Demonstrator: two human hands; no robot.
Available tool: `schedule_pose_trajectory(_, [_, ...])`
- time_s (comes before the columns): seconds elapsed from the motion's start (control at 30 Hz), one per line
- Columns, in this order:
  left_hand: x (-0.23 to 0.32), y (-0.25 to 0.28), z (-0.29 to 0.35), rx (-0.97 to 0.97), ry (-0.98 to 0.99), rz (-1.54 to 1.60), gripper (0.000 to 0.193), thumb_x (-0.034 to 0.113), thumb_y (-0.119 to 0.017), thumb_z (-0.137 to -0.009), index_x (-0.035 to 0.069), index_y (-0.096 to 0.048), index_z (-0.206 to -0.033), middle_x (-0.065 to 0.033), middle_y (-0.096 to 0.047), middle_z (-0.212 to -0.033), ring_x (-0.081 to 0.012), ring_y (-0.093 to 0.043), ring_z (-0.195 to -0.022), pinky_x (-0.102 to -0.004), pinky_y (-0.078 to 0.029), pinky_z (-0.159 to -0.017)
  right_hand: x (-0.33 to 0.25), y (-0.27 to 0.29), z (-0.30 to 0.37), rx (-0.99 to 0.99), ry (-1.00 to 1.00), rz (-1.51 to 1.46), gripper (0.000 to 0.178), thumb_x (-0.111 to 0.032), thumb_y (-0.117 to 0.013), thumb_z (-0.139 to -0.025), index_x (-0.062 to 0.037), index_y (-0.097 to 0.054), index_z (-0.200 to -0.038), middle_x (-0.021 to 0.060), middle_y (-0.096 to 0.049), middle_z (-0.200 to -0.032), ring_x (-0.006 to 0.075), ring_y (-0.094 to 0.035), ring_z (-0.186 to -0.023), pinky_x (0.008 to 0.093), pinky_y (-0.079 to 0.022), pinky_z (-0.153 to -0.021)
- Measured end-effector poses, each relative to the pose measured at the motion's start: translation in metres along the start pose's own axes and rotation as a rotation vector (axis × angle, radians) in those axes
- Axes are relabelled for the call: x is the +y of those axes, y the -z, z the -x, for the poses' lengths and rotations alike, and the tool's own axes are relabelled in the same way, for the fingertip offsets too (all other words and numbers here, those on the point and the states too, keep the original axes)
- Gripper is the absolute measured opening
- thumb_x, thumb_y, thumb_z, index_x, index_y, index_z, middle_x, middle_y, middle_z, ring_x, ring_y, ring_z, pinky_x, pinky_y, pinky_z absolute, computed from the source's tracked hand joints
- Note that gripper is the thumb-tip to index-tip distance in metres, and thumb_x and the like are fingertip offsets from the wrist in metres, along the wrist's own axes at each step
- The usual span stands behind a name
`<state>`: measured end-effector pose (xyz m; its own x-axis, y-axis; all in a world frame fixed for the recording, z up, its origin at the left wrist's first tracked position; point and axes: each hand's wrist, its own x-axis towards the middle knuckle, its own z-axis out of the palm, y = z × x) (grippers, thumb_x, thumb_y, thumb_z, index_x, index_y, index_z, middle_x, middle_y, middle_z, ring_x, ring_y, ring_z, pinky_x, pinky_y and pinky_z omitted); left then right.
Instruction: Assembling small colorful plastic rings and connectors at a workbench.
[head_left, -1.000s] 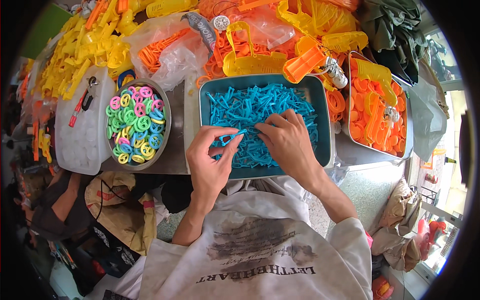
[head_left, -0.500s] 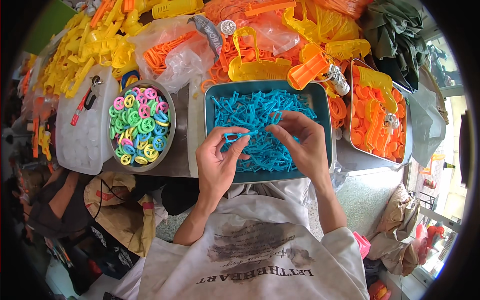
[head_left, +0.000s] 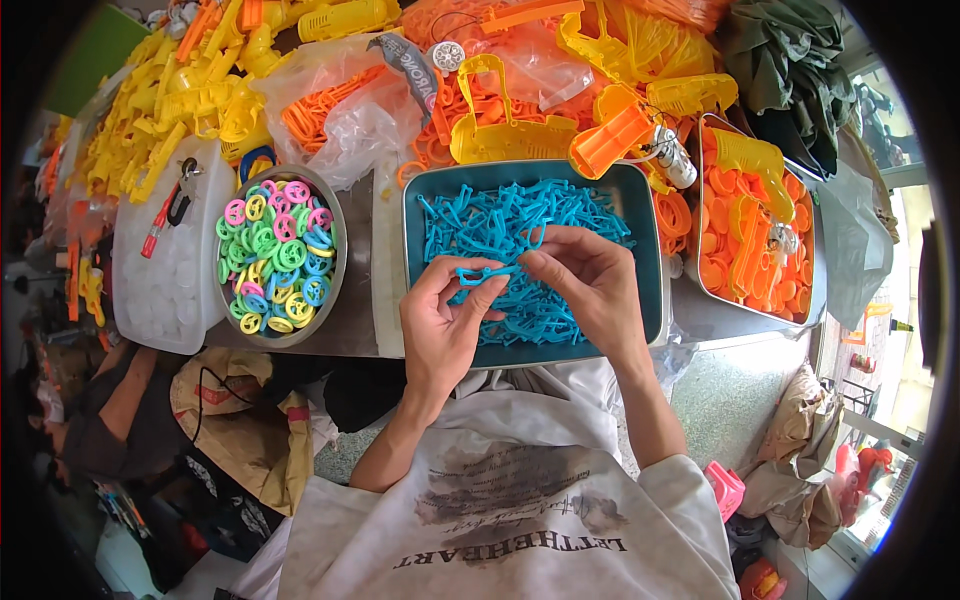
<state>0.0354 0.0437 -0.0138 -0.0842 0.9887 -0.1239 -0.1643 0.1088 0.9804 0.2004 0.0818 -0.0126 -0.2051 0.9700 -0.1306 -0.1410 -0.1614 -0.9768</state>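
Both hands are raised over a metal tray point(head_left: 654, 250) holding a pile of thin blue plastic pieces point(head_left: 475, 215). My left hand point(head_left: 437, 325) pinches a slim blue plastic piece point(head_left: 476, 275) between thumb and fingertips, its length pointing toward the other hand. My right hand point(head_left: 597, 295) is closed at the fingertips on another blue plastic piece point(head_left: 537, 237), which stands up partly behind the fingers. The fingertips of the two hands are close together, near the inner end of the left piece. Whether the two pieces touch cannot be made out.
Left of the tray are a round bowl point(head_left: 340, 255) of coloured small wheels and a translucent lidded box point(head_left: 140, 270) with keys on it. An orange-filled tray point(head_left: 815, 255) stands at right. Yellow housings point(head_left: 215, 105) and bagged orange parts line the back. Someone's arm point(head_left: 130, 395) shows at left.
My right hand has moved slightly left, so its fingertips are closer to the piece in my left hand. Both hands keep their pinch.
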Motion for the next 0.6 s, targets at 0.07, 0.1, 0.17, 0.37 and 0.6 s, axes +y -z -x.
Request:
schedule_pose_trajectory(0.07, [-0.0004,0.0004,0.0002,-0.002,0.000,-0.001,0.017,0.008,-0.066,-0.089,-0.002,-0.060,-0.101,-0.0099,-0.063,-0.101,-0.0152,-0.065,-0.088,-0.0273,-0.060,-0.062,0.0005,-0.0008,-0.0010,-0.001,0.005,-0.004,0.023,-0.006,-0.065,-0.090,0.0034,-0.064,-0.111,0.0093,-0.070,-0.092,0.0121,-0.066,-0.083,0.0251,-0.054,-0.076])
schedule_pose_trajectory(0.1, [-0.0007,0.0005,0.0002,-0.006,-0.001,0.000,0.017,0.008,-0.065,-0.090,-0.002,-0.059,-0.101,-0.0101,-0.063,-0.101,-0.0155,-0.065,-0.088,-0.0275,-0.060,-0.062,0.0008,-0.0011,-0.0017,-0.001,0.004,-0.005,0.023,-0.006,-0.065,-0.090,0.0034,-0.064,-0.111,0.0093,-0.070,-0.092,0.0121,-0.066,-0.083,0.0251,-0.054,-0.076])
schedule_pose_trajectory(0.17, [-0.0006,0.0004,0.0006,-0.003,0.004,0.007,0.017,0.009,-0.065,-0.090,-0.003,-0.059,-0.101,-0.0101,-0.063,-0.101,-0.0157,-0.065,-0.088,-0.0276,-0.060,-0.062,0.0014,-0.0018,-0.0030,-0.029,-0.005,-0.014,0.023,-0.007,-0.064,-0.091,0.0032,-0.064,-0.111,0.0093,-0.070,-0.092,0.0123,-0.067,-0.083,0.0256,-0.055,-0.076])
schedule_pose_trajectory(0.37, [0.0056,-0.0017,-0.0012,0.057,-0.031,0.101,0.017,0.010,-0.062,-0.093,-0.002,-0.057,-0.103,-0.0117,-0.063,-0.102,-0.0179,-0.066,-0.089,-0.0278,-0.060,-0.061,0.0024,-0.0013,-0.0038,-0.067,-0.096,-0.089,0.021,-0.007,-0.063,-0.092,0.0029,-0.064,-0.110,0.0092,-0.070,-0.090,0.0128,-0.067,-0.082,0.0250,-0.055,-0.076])
schedule_pose_trajectory(0.6, [0.0024,0.0012,-0.0084,0.130,-0.104,0.170,0.021,0.010,-0.063,-0.091,0.003,-0.050,-0.106,-0.0115,-0.063,-0.095,-0.0197,-0.067,-0.086,-0.0278,-0.058,-0.058,0.0058,-0.0067,0.0032,-0.068,0.017,0.213,0.021,-0.002,-0.065,-0.089,0.0041,-0.064,-0.109,0.0075,-0.065,-0.090,0.0130,-0.065,-0.084,0.0245,-0.054,-0.076])
